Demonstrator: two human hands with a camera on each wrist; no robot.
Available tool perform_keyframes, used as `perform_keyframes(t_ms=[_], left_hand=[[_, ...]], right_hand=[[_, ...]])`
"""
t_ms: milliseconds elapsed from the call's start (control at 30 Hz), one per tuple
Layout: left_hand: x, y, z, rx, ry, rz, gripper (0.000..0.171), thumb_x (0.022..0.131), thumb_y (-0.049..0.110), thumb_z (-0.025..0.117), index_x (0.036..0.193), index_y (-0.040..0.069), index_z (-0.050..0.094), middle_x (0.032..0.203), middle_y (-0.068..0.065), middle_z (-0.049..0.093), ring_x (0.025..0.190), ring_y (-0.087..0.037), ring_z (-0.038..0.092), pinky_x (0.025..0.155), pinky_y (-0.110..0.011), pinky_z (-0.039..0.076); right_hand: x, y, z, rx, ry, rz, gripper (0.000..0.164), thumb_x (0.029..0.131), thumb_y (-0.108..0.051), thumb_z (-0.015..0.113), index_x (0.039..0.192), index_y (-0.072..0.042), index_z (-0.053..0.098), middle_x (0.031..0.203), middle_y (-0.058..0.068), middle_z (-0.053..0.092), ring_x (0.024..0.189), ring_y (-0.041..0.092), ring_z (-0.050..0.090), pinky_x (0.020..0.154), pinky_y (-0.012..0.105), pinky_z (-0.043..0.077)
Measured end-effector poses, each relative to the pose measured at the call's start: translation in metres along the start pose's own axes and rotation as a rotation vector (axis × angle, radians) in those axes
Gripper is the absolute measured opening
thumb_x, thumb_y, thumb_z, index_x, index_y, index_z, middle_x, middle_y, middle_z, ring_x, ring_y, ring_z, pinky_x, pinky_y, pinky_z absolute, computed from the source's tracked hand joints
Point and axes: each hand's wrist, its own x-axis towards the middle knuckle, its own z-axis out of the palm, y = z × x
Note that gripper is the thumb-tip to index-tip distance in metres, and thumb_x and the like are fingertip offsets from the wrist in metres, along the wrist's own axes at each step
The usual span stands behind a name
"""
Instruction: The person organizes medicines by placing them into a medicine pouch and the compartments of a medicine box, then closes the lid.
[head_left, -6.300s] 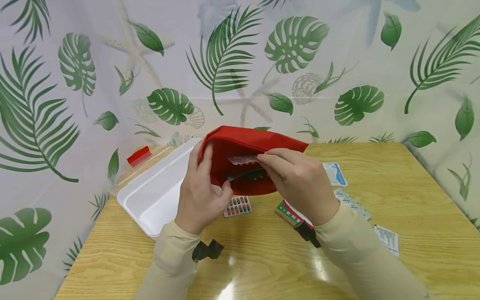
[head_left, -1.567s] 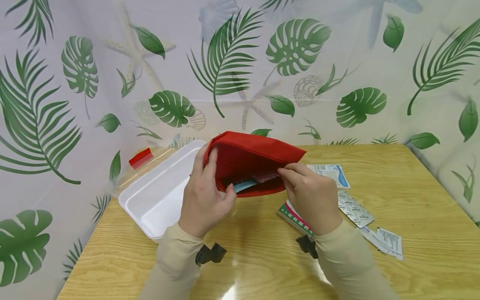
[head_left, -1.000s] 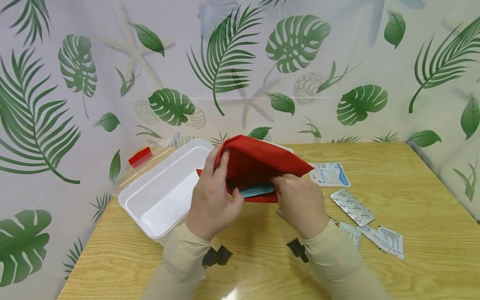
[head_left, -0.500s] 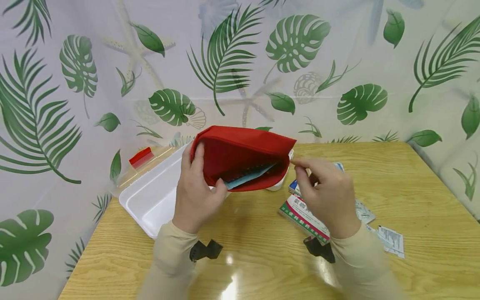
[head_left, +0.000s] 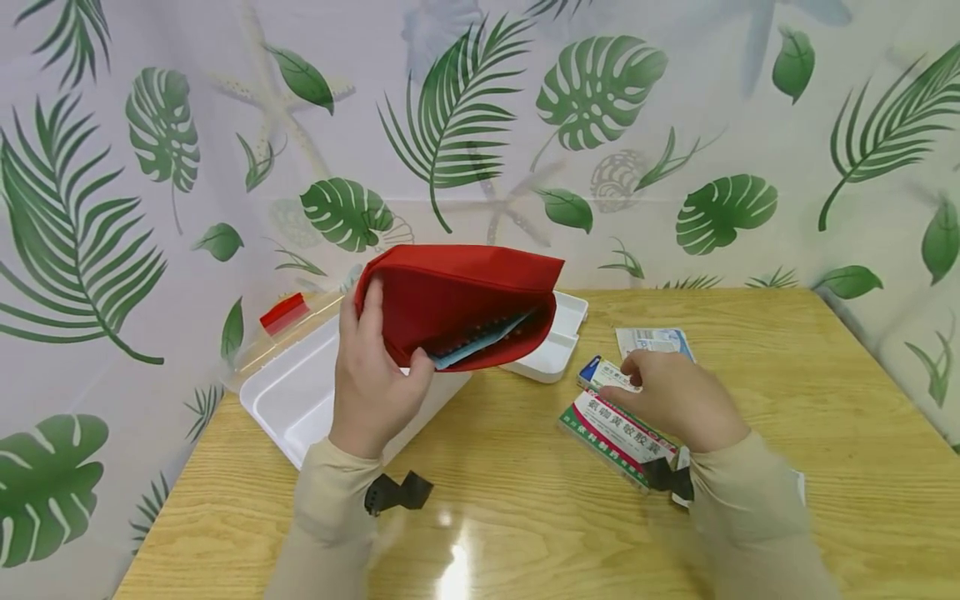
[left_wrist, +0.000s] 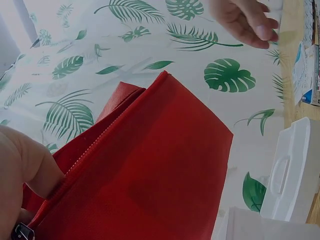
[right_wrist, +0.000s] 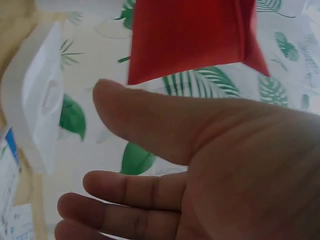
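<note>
Shifted away from the red pouch [head_left: 459, 300], the right hand [head_left: 678, 396] hovers, fingers empty, near the medicine box [head_left: 615, 429]; left of it, the left hand [head_left: 375, 383] grips the pouch, best kept wide-mouthed.

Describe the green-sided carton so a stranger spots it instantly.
Find the wooden table, then the right hand. Below and left of it in the head view lies the carton; its green side and magenta bands distinguish it from the blue-ended box behind.
</note>
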Motion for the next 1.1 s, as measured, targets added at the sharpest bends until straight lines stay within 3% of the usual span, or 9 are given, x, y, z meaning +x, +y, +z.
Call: perform_keyframes(t_ms=[133, 300, 400, 533, 667, 800, 967, 1100], left_hand=[[0.002, 0.0, -0.002, -0.005, 0.019, 0.005, 0.081, 0.067, -0.002, 0.061, 0.145, 0.001, 0.038, 0.144, -0.015, 0.036, 0.117, -0.03, 0.048, 0.085, -0.048, 0.05], [0.004, 0.001, -0.002, -0.005, 0.018, 0.004, 0.081, 0.067, -0.002, 0.061, 0.145, 0.001, 0.038, 0.145, -0.015, 0.036, 0.117, -0.03, 0.048, 0.085, -0.048, 0.05], [0.003, 0.001, -0.002, -0.001, 0.002, -0.005, 0.082, 0.068, -0.002, 0.062, 0.145, 0.001, 0.037, 0.145, -0.014, 0.035, 0.118, -0.028, 0.047, 0.086, -0.047, 0.05], [0.002, 0.002, -0.002, 0.006, -0.015, -0.013, 0.082, 0.068, -0.001, 0.064, 0.146, 0.001, 0.036, 0.145, -0.014, 0.034, 0.118, -0.027, 0.046, 0.087, -0.046, 0.051], [0.001, 0.003, -0.002, 0.01, -0.016, -0.013, 0.082, 0.068, 0.0, 0.063, 0.146, 0.0, 0.036, 0.146, -0.015, 0.034, 0.119, -0.027, 0.047, 0.086, -0.046, 0.051], [0.0, 0.003, -0.001, 0.021, -0.027, -0.019, 0.082, 0.068, 0.0, 0.064, 0.146, 0.001, 0.036, 0.148, -0.016, 0.032, 0.12, -0.028, 0.046, 0.086, -0.047, 0.051], [-0.001, 0.005, 0.0, 0.015, -0.05, -0.011, 0.083, 0.068, 0.0, 0.064, 0.147, 0.001, 0.035, 0.146, -0.013, 0.034, 0.118, -0.026, 0.047, 0.084, -0.045, 0.051], [-0.002, 0.006, 0.001, 0.009, -0.049, 0.014, 0.081, 0.069, 0.002, 0.062, 0.145, 0.0, 0.036, 0.144, -0.011, 0.036, 0.117, -0.024, 0.048, 0.083, -0.043, 0.053]], right_hand=[[0.002, 0.009, 0.006, -0.02, -0.09, 0.078, 0.045, 0.079, -0.051, 0.072, 0.084, -0.007, 0.067, 0.074, 0.001, 0.061, 0.065, 0.019, 0.053, 0.054, 0.034, 0.041], [0.005, 0.016, 0.018, -0.049, -0.207, 0.119, 0.036, 0.079, -0.042, 0.074, 0.068, -0.01, 0.063, 0.062, -0.002, 0.052, 0.055, 0.015, 0.047, 0.047, 0.03, 0.035], [0.008, 0.017, 0.028, -0.075, -0.229, 0.116, 0.039, 0.077, -0.037, 0.077, 0.058, -0.013, 0.052, 0.055, -0.004, 0.043, 0.05, 0.013, 0.042, 0.045, 0.028, 0.03], [0.009, 0.017, 0.037, -0.106, -0.21, 0.099, 0.04, 0.073, -0.032, 0.08, 0.055, -0.013, 0.049, 0.055, -0.003, 0.043, 0.049, 0.013, 0.04, 0.045, 0.028, 0.029], [0.009, 0.01, 0.046, -0.124, -0.215, 0.08, 0.034, 0.071, -0.032, 0.083, 0.066, -0.012, 0.057, 0.064, -0.001, 0.052, 0.057, 0.016, 0.046, 0.05, 0.032, 0.035], [0.01, -0.006, 0.06, -0.127, -0.204, -0.016, 0.034, 0.071, -0.035, 0.084, 0.081, -0.011, 0.062, 0.072, -0.002, 0.057, 0.064, 0.016, 0.05, 0.055, 0.034, 0.04], [0.012, -0.026, 0.077, -0.125, -0.114, -0.185, 0.045, 0.073, -0.036, 0.083, 0.104, -0.008, 0.066, 0.091, 0.001, 0.066, 0.077, 0.016, 0.058, 0.067, 0.037, 0.051], [0.008, -0.031, 0.075, -0.13, -0.112, -0.172, 0.06, 0.074, -0.046, 0.08, 0.114, -0.004, 0.065, 0.104, 0.007, 0.068, 0.09, 0.022, 0.063, 0.076, 0.041, 0.053]])
